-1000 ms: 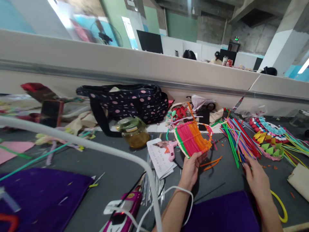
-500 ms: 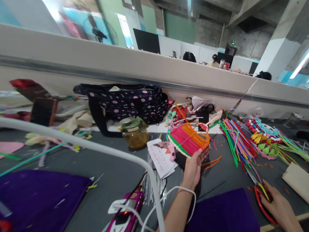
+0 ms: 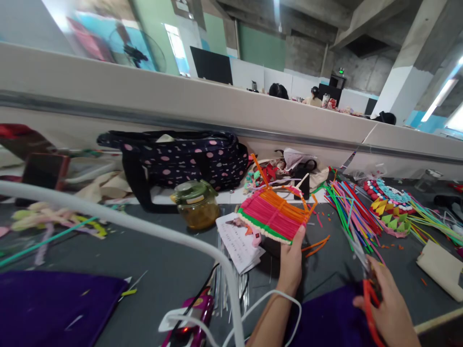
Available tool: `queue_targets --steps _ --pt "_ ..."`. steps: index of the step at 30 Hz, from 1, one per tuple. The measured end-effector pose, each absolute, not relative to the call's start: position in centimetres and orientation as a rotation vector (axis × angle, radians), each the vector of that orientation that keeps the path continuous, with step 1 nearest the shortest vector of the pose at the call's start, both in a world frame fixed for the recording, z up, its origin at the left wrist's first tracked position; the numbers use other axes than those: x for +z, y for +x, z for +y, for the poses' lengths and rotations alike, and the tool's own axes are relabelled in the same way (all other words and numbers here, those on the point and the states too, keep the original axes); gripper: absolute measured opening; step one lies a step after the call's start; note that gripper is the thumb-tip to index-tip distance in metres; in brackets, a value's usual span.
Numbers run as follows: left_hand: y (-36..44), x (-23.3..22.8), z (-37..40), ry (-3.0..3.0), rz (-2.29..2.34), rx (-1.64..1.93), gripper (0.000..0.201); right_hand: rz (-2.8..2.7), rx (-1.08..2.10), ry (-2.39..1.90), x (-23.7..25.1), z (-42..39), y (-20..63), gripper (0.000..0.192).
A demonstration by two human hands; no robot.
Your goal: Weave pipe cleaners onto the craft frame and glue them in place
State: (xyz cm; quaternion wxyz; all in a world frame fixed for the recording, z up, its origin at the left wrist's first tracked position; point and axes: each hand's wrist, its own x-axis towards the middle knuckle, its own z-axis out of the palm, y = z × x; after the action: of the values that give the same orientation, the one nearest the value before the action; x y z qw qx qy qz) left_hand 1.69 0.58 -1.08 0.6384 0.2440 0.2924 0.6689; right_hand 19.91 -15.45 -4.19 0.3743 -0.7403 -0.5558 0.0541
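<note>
A curved pipe-cleaner panel (image 3: 275, 214) in orange, pink, green and white is pinched at its lower right edge by my left hand (image 3: 291, 265). Loose orange ends stick out from its top left and right corners. My right hand (image 3: 388, 303) is wrapped round a pair of scissors (image 3: 368, 301) with red handles, raised above the table, blades pointing up and away; they are slightly blurred. Behind the panel lie a printed paper sheet (image 3: 237, 246) and a small pink figure (image 3: 256, 238). A bent orange pipe cleaner (image 3: 316, 246) rests on the table right of my left hand.
A white tube (image 3: 144, 219) arches across the foreground. Beyond it are a glass jar (image 3: 197, 209) and a dark patterned bag (image 3: 181, 159). Bundled pipe cleaners (image 3: 352, 212) lie to the right. Purple fabric (image 3: 47, 308) and a magenta glue gun (image 3: 202, 313) are nearer.
My right hand has lifted the scissors off the table and brought them left. The panel in my left hand has tilted and shifted slightly. The camera view has moved a little.
</note>
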Motion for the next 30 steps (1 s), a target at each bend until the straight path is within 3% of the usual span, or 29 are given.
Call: queue_targets --steps 3,10,30 --pt "1.5 -1.2 0.3 0.638 0.716 1.536 0.033 -1.519 -0.096 -1.917 -3.3 -11.6 16.4 0.059" --pt "1.1 -0.5 0.0 0.706 0.723 1.519 0.03 -1.614 -0.311 -1.913 -3.7 -7.3 12.9 0.055" --pt "0.9 -0.1 -0.3 0.758 0.752 1.57 0.036 -1.666 -0.294 -1.772 -3.7 -5.9 12.3 0.05"
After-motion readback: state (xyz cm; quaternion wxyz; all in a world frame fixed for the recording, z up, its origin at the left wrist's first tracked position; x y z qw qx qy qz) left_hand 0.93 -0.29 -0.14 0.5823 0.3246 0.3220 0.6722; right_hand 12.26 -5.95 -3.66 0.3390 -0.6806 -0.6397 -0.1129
